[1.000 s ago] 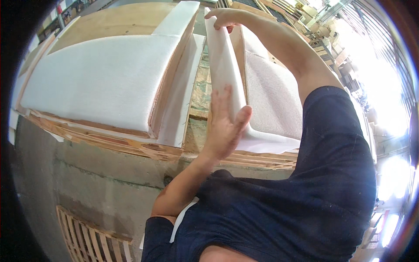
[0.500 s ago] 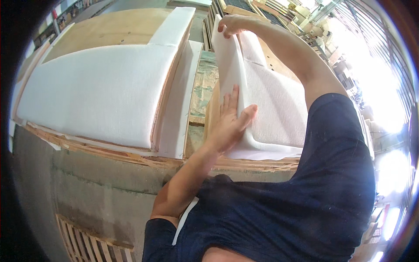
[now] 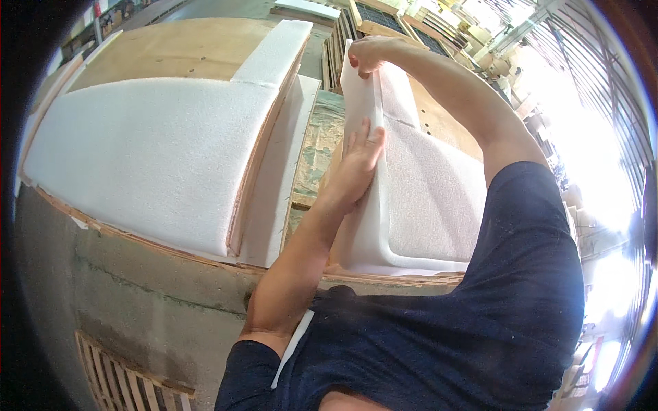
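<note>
A white foam sheet (image 3: 435,192) covers the wooden panel (image 3: 439,113) on the right and folds down over its left side. My left hand (image 3: 358,168) lies along that folded side, palm against the foam, fingers stretched toward the far end and thumb near the top edge. At the far corner, my right hand (image 3: 370,55) has its fingers curled over the foam edge and grips it. A seam crosses the foam a little nearer than the right hand. Bare wood with small dark holes shows beside my right forearm.
To the left stands a similar wooden panel (image 3: 185,51) partly covered with white foam (image 3: 144,151). Between the two pieces runs a narrow gap with greenish sheeting (image 3: 321,137). A slatted wooden pallet (image 3: 127,373) lies on the floor at lower left; stacked wooden frames (image 3: 384,17) stand beyond.
My left hand has slid farther away along the folded foam side, its thumb drawing in toward the fingers. My right hand stays on the far corner. The whole view has shifted slightly.
</note>
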Tool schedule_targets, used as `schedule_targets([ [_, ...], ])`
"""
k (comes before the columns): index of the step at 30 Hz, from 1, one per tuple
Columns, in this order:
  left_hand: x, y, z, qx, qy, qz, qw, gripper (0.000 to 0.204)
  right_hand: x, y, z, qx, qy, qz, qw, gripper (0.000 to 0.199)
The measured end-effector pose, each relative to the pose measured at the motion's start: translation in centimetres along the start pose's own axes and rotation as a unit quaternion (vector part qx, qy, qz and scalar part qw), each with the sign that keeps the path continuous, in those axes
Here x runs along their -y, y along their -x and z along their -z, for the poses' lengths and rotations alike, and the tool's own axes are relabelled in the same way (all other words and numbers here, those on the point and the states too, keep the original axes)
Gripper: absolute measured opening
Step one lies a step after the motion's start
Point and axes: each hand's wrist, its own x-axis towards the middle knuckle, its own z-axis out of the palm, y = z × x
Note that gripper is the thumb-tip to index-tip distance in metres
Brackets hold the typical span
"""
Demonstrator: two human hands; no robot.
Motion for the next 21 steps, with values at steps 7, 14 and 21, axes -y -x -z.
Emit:
schedule_targets([
  [7, 1.5, -0.8, 1.1, -0.053, 0.065, 0.126, 0.988, 0.072, -2.4, -10.6, -1.1, -0.063, -0.080, -0.048, 0.994, 0.039],
  [14, 4.5, -1.2, 2.1, -0.118, 0.124, 0.113, 0.979, 0.054, -6.3, -12.8, -1.3, -0.015, -0.058, -0.094, 0.994, 0.022],
  [21, 4.0, -1.7, 1.7, -0.133, 0.141, 0.124, 0.973, 0.050, -8.7, -12.2, -2.6, 0.023, 0.078, -0.032, 0.996, 0.024],
])
